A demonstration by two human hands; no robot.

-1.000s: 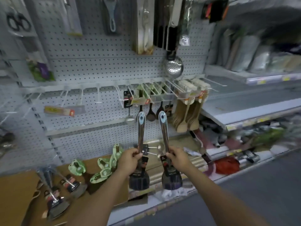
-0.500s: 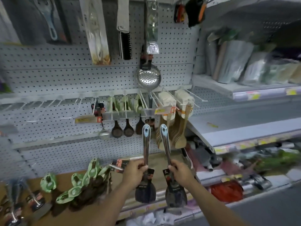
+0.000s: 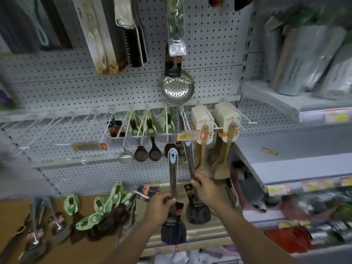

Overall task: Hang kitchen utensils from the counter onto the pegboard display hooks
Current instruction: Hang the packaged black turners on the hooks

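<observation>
I hold two steel-handled utensils with dark heads pointing down. My left hand grips the left utensil by its shaft, its blue-lined hanging hole at the top. My right hand grips the right utensil, raised higher, its top end close under the white wire hook beside the yellow price tag. The grey pegboard fills the wall ahead. More of these utensils and green-carded wooden spoons lie on the brown counter.
Several bare white hooks stick out at the left of the row. Dark spoons, wooden spatulas and a perforated skimmer hang on the board. Grey shelves with packaged goods stand at the right.
The view has tilted up toward the pegboard. My right hand has lifted its utensil up toward the hook by the price tag, while the left hand has stayed lower.
</observation>
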